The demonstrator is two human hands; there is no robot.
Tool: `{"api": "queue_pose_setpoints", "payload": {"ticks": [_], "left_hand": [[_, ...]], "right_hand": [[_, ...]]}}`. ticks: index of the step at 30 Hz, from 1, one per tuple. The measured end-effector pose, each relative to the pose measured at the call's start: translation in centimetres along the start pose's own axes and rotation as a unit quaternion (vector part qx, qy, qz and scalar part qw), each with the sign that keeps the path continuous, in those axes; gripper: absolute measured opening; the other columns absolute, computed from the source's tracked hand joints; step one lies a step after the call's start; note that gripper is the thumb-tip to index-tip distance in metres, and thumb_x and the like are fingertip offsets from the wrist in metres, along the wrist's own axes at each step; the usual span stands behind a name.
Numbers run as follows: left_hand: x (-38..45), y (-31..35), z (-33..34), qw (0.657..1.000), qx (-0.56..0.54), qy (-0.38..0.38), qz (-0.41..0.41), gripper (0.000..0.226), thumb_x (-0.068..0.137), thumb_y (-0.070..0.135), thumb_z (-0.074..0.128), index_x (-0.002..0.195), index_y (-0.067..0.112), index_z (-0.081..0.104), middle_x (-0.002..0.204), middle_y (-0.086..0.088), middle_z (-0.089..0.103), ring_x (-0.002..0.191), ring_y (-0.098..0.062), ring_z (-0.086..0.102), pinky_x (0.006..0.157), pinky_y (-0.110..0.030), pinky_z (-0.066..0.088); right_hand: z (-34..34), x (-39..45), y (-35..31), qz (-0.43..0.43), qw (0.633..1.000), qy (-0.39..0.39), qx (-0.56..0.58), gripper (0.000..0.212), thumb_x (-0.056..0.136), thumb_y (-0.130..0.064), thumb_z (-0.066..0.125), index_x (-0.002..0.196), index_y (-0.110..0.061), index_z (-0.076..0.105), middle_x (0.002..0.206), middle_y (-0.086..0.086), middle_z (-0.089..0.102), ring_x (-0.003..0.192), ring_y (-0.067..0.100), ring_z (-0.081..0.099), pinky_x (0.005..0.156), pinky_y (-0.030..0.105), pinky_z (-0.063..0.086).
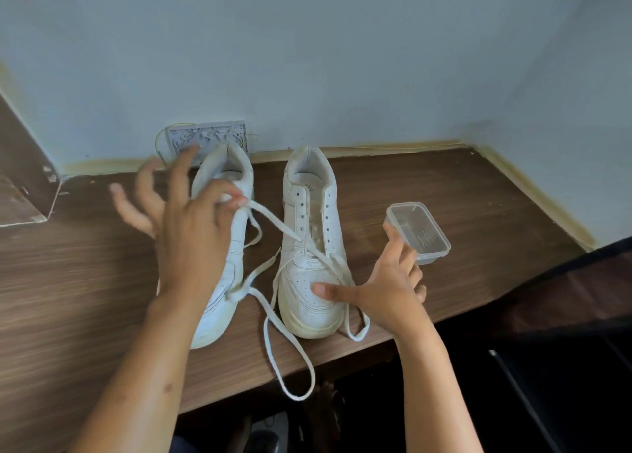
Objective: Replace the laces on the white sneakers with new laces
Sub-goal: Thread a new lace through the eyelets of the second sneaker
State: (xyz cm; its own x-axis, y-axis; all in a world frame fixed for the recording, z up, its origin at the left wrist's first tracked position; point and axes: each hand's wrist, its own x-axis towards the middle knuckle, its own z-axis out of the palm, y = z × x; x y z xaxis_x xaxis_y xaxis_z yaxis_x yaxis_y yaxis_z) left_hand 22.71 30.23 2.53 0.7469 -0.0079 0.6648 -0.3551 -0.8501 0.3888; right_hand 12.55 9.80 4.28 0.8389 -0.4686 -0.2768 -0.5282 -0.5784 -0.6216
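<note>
Two white sneakers stand side by side on a wooden table (78,281), toes toward me. My left hand (191,227) hovers over the left sneaker (236,244), thumb and forefinger pinching a white lace (273,228) that stretches to a lower eyelet of the right sneaker (309,281). The other fingers are spread. My right hand (390,288) rests against the right sneaker's toe, thumb on the toe cap, fingers apart. The upper eyelets of the right sneaker are bare. Loose lace loops over the table's front edge (290,360).
A clear plastic container (419,232) stands right of the right sneaker, just beyond my right hand. A patterned grey block (207,138) leans against the pale wall behind the left sneaker. A wooden panel (24,179) rises at the far left. Dark floor lies below the table edge.
</note>
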Motion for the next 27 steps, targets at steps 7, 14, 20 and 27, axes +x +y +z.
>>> {"api": "queue_pose_setpoints", "payload": {"ticks": [7, 14, 20, 27], "left_hand": [[-1.0, 3.0, 1.2, 0.976, -0.062, -0.1, 0.182, 0.007, 0.07, 0.045, 0.081, 0.072, 0.041, 0.074, 0.146, 0.01, 0.049, 0.141, -0.036, 0.027, 0.113, -0.063, 0.005], [-0.5, 1.0, 0.8, 0.988, -0.051, -0.092, 0.111, 0.01, 0.08, 0.047, 0.07, 0.076, 0.038, 0.072, 0.145, 0.009, 0.05, 0.141, -0.036, 0.026, 0.111, -0.067, 0.003], [-0.7, 2.1, 1.1, 0.977, -0.069, -0.122, 0.163, 0.012, 0.072, 0.054, 0.073, 0.074, 0.042, 0.074, 0.148, 0.011, 0.047, 0.142, -0.035, 0.025, 0.113, -0.058, -0.002], [0.0, 0.2, 0.3, 0.999, 0.031, -0.022, 0.018, 0.011, 0.087, 0.035, 0.066, 0.084, 0.027, 0.073, 0.132, 0.008, 0.058, 0.134, -0.031, 0.033, 0.111, -0.067, 0.01]], "right_hand": [[0.0, -0.1, -0.1, 0.0, 1.0, -0.002, 0.007, 0.149, 0.043, -0.061, 0.09, 0.151, -0.034, -0.009, 0.159, 0.003, -0.002, 0.148, 0.031, -0.001, 0.117, 0.063, 0.004], [-0.1, -0.1, -0.2, 0.006, 1.0, -0.008, 0.0, 0.148, 0.045, -0.06, 0.09, 0.151, -0.034, -0.009, 0.159, 0.005, -0.003, 0.148, 0.032, 0.001, 0.118, 0.063, 0.005], [-0.1, -0.1, -0.2, -0.003, 1.0, -0.008, 0.004, 0.147, 0.044, -0.061, 0.09, 0.151, -0.035, -0.008, 0.159, 0.004, -0.001, 0.147, 0.032, 0.001, 0.117, 0.063, 0.006], [0.0, -0.3, -0.3, -0.007, 1.0, -0.018, 0.004, 0.147, 0.044, -0.063, 0.089, 0.151, -0.034, -0.008, 0.159, 0.005, 0.0, 0.147, 0.033, 0.004, 0.117, 0.063, 0.006]]}}
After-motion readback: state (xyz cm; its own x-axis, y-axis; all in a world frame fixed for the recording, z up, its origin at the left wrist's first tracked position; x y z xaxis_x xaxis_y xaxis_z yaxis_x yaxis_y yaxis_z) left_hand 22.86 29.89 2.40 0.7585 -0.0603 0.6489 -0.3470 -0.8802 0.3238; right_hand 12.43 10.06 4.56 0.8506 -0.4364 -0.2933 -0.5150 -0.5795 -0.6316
